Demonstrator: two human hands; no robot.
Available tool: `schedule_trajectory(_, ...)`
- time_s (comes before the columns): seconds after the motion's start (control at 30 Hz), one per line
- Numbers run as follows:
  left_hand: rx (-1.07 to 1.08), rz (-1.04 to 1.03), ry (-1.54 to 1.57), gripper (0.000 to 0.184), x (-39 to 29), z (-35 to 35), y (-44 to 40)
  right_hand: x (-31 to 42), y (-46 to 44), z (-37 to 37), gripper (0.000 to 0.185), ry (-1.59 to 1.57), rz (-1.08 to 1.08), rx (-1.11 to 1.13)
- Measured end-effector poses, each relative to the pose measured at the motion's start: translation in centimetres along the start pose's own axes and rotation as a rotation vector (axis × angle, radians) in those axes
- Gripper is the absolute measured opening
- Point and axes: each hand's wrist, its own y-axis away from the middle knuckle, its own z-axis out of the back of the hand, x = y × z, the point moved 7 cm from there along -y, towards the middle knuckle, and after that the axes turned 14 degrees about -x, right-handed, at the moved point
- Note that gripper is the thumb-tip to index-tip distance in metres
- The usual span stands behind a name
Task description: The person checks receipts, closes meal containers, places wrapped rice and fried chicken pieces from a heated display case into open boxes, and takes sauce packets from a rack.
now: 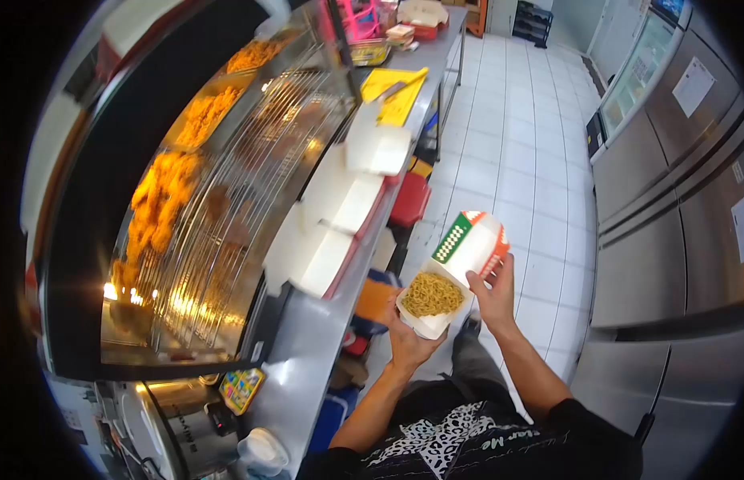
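Note:
A white paper food box [429,326] is held in front of my body, its lid folded up, with noodles [433,295] filling the base. My left hand [412,340] is wrapped round the base from below and the left. On the other side, my right hand [495,292] grips the edge of the raised lid [470,244], which has green and orange printed sides. The thumb of that hand lies on the lid's white inner face. Part of the left fingers is hidden behind the box.
To the left stands a heated display case with fried chicken [161,200] and a wire rack [252,160]. Open white boxes [320,252] line the steel counter [308,336]. Yellow paper with tongs [394,92] lies farther back. Steel fridges [636,264] flank the tiled floor on the right.

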Motion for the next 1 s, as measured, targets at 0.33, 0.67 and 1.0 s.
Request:
schedule_trajectory(0.33,0.37,0.003,-0.024,0.116,0.4,-27.6,-4.6,-3.4,-20.9,15.8,0.066,0.164,0.114,-0.138)
schedule_trajectory(0.67,0.495,0.033,-0.029,0.111,7.8,-46.5,-22.1,-13.2,-45.3,13.5,0.069,0.077,-0.301,-0.141)
schedule_trajectory(1.0,0.214,-0.074,0.039,0.105,13.3,-65.4,-55.2,-3.8,-82.3,-2.6,0.079,0.17,-0.294,-0.01)
